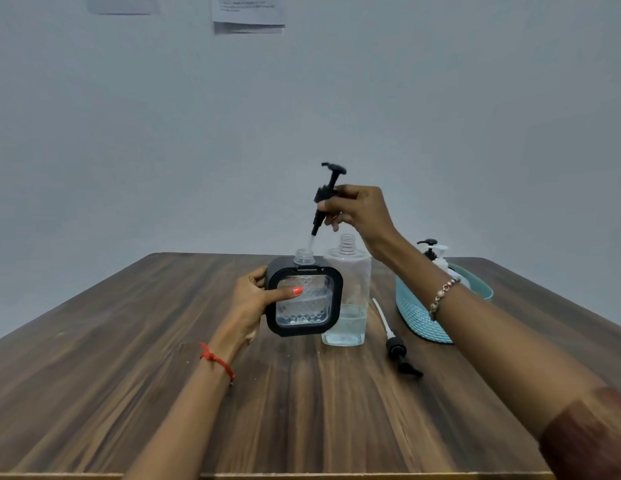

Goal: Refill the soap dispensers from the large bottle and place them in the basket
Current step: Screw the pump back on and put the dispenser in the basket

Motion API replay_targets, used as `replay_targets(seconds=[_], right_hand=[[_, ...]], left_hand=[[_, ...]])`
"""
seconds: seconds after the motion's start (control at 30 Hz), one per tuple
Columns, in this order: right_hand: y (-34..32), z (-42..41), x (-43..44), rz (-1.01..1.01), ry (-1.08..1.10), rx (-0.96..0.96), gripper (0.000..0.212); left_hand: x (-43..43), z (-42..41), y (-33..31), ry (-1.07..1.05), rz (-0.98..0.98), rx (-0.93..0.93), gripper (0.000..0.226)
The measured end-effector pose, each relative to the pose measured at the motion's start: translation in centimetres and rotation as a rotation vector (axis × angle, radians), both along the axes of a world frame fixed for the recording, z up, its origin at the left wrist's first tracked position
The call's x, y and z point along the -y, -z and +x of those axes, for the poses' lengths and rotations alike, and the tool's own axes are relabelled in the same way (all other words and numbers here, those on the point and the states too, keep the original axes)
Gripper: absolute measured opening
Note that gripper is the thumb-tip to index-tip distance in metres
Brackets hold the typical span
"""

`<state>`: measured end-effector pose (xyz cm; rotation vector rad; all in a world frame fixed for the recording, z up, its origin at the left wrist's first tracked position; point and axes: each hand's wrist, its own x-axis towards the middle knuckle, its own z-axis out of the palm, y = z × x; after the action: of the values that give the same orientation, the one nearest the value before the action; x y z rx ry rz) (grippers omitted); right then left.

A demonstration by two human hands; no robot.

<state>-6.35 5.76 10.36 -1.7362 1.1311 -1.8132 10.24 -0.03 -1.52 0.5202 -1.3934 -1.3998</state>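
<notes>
So, just left of the large bottle (347,296), the left hand (257,299) is wrapped around the square black-framed dispenser (304,299), thumb across its clear front. Above the bottle and slightly left, the right hand (357,211) pinches a black pump (324,199), with the tube tip right at the dispenser's open neck. The bottle stands uncapped on the wooden table (129,375), with only a little clear liquid at the bottom. Just right of the bottle, 1 more pump (397,348) lies flat. Further right sits the teal basket (420,320), with 2 pump tops (435,252) poking out.
</notes>
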Motion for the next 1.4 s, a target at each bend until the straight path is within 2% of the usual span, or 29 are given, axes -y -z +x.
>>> replay_targets(seconds=[0.07,0.17,0.27,0.33,0.43,0.57,0.7,0.8,0.93,1.1,1.27,1.4], right_hand=[[0.9,0.2,-0.3,0.045,0.026,-0.095,0.01],[2.6,0.6,-0.7,0.147,0.097,-0.261,0.02],[3.9,0.8,-0.9,0.239,0.191,-0.393,0.03],[4.1,0.6,-1.2,0.257,0.188,-0.386,0.028],[3.9,0.4,-2.0,0.227,0.042,-0.294,0.013],[4.5,0.3,-2.3,0.159,0.011,-0.131,0.023],[5.0,0.1,-2.0,0.179,0.085,-0.173,0.021],[5.1,0.3,-1.7,0.208,0.134,-0.196,0.011],[5.4,0.3,-1.2,0.237,0.278,-0.259,0.03],[5.3,0.0,-1.4,0.228,0.064,-0.193,0.022],[4.8,0.7,-1.9,0.169,0.222,-0.222,0.025],[4.6,0.1,-2.2,0.125,0.143,-0.221,0.018]], left_hand=[[-0.3,-0.2,-0.3,0.006,-0.003,-0.003,0.042],[-0.8,-0.4,-0.6,0.01,-0.01,-0.014,0.048],[-1.1,-0.5,-0.8,-0.002,-0.01,-0.017,0.039],[-1.2,-0.5,-0.8,-0.006,-0.011,-0.015,0.038],[-1.3,-0.6,-0.8,-0.012,0.008,-0.034,0.039],[-1.3,-0.7,-0.8,-0.024,0.018,-0.032,0.038],[-1.3,-0.8,-0.7,-0.029,0.027,-0.025,0.039],[-1.3,-0.8,-0.5,-0.029,0.015,-0.007,0.042],[-1.3,-0.8,-0.2,-0.027,0.007,0.001,0.05],[-1.3,-0.9,-0.3,-0.016,0.003,0.004,0.058],[-1.3,-1.0,0.0,-0.02,-0.008,0.021,0.049],[-1.3,-0.9,0.2,-0.013,0.039,-0.019,0.044]])
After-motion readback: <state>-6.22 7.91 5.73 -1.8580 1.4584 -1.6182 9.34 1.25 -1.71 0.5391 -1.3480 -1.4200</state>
